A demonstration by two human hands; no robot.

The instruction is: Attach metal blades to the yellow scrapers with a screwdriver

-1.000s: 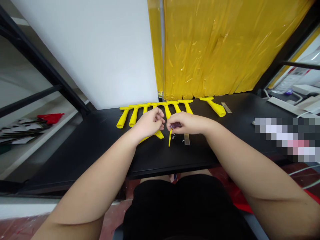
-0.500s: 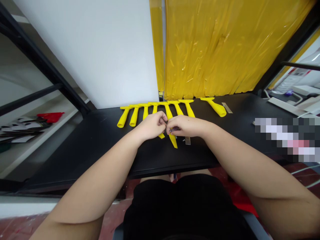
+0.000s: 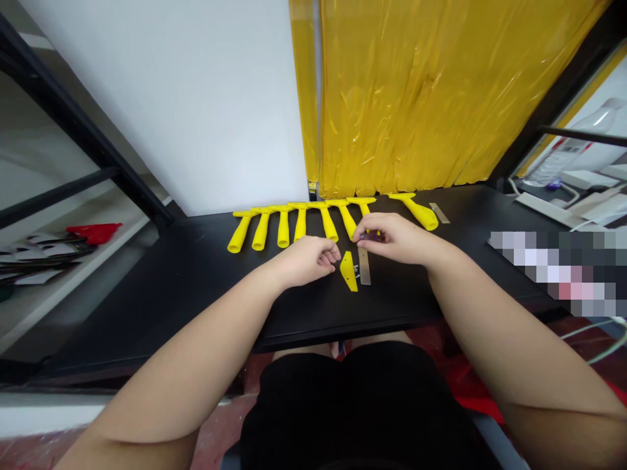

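Note:
My left hand (image 3: 313,261) hovers over the black table with its fingers curled in. Whatever they may hold is hidden. Just right of its fingertips lies a flat yellow plate (image 3: 349,271) with small holes. Beside that plate are a metal blade strip (image 3: 365,267) and tiny shiny bits that look like screws (image 3: 356,269). My right hand (image 3: 392,238) is closed in a pinch at the far end of the strip, around a small dark purplish thing (image 3: 371,235) too covered to name. Beyond both hands runs a row of yellow T-shaped scraper handles (image 3: 283,228).
One more yellow handle (image 3: 421,214) lies apart at the right, near another metal strip (image 3: 439,213). A white panel (image 3: 220,111) and yellow plastic sheeting (image 3: 416,98) border the table's back. Black frame posts (image 3: 88,124) rise at the sides. A blurred patch covers the right edge.
My hands have come apart: the right has moved right and slightly up, the left a little right and down. The yellow plate and more of the blade strip are now uncovered.

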